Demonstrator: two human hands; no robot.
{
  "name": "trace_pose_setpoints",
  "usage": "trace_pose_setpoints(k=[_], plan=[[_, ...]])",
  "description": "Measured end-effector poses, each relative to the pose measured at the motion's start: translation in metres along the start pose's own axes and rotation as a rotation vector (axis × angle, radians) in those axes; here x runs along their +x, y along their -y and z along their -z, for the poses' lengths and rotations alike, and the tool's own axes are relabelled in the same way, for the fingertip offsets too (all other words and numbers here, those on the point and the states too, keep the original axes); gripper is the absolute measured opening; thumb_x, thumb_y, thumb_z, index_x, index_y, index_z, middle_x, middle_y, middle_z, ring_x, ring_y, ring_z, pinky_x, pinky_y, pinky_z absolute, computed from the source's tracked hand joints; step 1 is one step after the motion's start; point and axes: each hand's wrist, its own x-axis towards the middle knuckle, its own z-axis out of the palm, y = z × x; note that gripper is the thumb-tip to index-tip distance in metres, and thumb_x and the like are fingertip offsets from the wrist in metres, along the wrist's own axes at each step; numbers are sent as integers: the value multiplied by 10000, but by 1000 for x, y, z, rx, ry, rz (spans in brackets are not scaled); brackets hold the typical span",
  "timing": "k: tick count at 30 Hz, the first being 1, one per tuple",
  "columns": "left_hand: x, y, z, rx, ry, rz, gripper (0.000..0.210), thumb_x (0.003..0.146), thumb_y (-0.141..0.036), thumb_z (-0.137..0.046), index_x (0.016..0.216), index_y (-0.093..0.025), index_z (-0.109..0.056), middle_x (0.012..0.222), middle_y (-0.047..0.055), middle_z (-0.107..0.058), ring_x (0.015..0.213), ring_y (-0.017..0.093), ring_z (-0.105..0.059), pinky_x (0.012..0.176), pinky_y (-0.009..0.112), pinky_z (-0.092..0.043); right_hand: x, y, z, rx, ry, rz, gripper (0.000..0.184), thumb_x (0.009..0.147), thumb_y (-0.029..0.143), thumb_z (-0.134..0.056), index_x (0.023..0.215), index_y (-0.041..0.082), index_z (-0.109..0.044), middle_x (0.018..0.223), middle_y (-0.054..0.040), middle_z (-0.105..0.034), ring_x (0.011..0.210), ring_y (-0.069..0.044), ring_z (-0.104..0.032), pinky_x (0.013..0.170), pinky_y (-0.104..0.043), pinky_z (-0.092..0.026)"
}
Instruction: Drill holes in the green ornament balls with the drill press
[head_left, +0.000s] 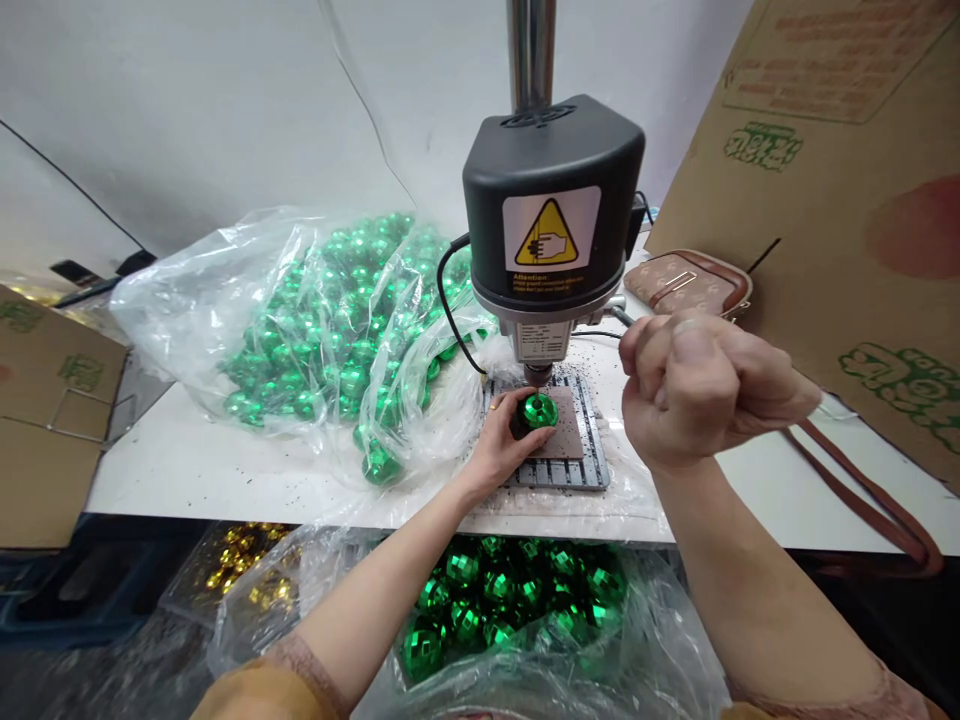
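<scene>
A shiny green faceted ball (pixel 541 410) sits on a pinkish square pad (pixel 568 440) under the chuck of a black bench drill press (pixel 555 200). My left hand (pixel 504 436) grips the ball from the left, thumb in front and fingers behind. The drill bit comes down at the top of the ball; whether it has entered cannot be made out. My right hand (pixel 694 385) is closed in a fist around the drill press's feed lever (pixel 621 316), whose metal end shows just left of the knuckles.
Green balls fill a clear plastic bag (pixel 322 320) on the left and another bag (pixel 517 600) below the table edge. Golden balls (pixel 244 555) lie lower left. A patterned purse (pixel 686 285) and a cardboard box (pixel 840 230) stand right. Dark shavings dot the white table (pixel 195 470).
</scene>
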Motion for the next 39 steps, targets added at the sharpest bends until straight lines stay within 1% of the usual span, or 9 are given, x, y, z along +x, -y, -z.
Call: trace_pose_setpoints(k=[4,9,17,23,26,31,35,37,39], plan=[[0,1,0,0,3,-8,525,852,-406,-743,1313,-239,-555,1291,100,-582,1241,270,-560,1086,419,-440,-1,1,2,11,18,24,533,797,141,-593,561,185,-117,478,51,-179,407,-50,-221,408,-291,-189],[-1,1,0,3,1,-14,517,851,-394,-744,1306,-237,-555,1263,101,-593,1225,273,-566,1078,423,-445,-3,2,6,10,63,14,514,809,158,-589,555,185,-144,481,55,-183,410,-52,-218,406,-287,-255],[1,3,-2,-9,-13,-10,518,834,-382,-759,1286,-226,-558,1270,104,-593,1225,275,-572,1073,424,-451,-5,-4,9,53,117,104,471,796,71,-538,577,182,-136,501,61,-230,415,-39,-257,415,-263,-316],[0,2,0,-7,-15,-13,512,831,-378,-763,1279,-226,-564,1270,99,-602,1226,272,-571,1079,422,-449,-14,-6,12,77,125,134,447,798,75,-538,556,177,-177,469,68,-256,382,-33,-257,414,-269,-315],[1,2,-1,-18,-21,-13,526,825,-371,-766,1284,-218,-560,1286,105,-602,1235,276,-569,1084,432,-445,-6,2,5,51,76,44,484,822,95,-563,531,170,-183,463,66,-240,386,-26,-252,412,-262,-272],[-1,-2,-5,-78,-70,74,525,804,-369,-778,1253,-206,-559,1225,103,-640,1148,265,-620,1005,419,-494,31,17,-15,-22,5,-282,445,869,188,-598,499,196,-350,438,62,-318,405,-62,-344,437,-285,-286],[-29,-21,10,46,-212,34,444,798,-349,-762,1173,-208,-572,1111,77,-665,1039,234,-647,909,373,-518,47,17,-21,-28,49,-334,437,884,202,-582,518,199,-344,450,63,-330,424,-48,-340,449,-262,-249],[-60,-29,30,166,-138,-77,410,788,-340,-758,1133,-211,-578,1046,60,-672,965,217,-656,845,344,-528,47,16,-21,-43,46,-340,432,896,197,-561,527,193,-336,464,62,-336,440,-32,-360,473,-246,-264],[-100,-32,53,318,27,-169,364,794,-341,-742,1094,-207,-587,963,50,-671,875,206,-656,779,327,-531,45,16,-20,-46,49,-334,426,899,200,-562,528,189,-353,462,63,-355,439,-25,-361,477,-250,-276]])
